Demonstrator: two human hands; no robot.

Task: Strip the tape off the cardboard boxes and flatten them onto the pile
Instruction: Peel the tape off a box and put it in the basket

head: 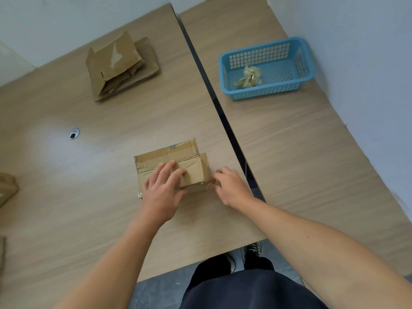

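Two bare hands are resting at one cardboard box (178, 152) in the lower middle of the frame. The left hand (161, 192) is lying flat on top of the box with its fingers spread and nearly straight, holding nothing. The right hand (231, 186) is touching the box's lower right corner with curled fingers, but I cannot tell if it is pinching anything. The box is sitting on the table (89, 208), partly squashed, with one flap sticking out on its right side. Shiny tape (153, 160) is running across its top. Flat cardboard is lying in a pile (122, 68) at the upper left. Some balled-up tape (248, 76) is sitting in a blue basket (267, 91) at the upper right.
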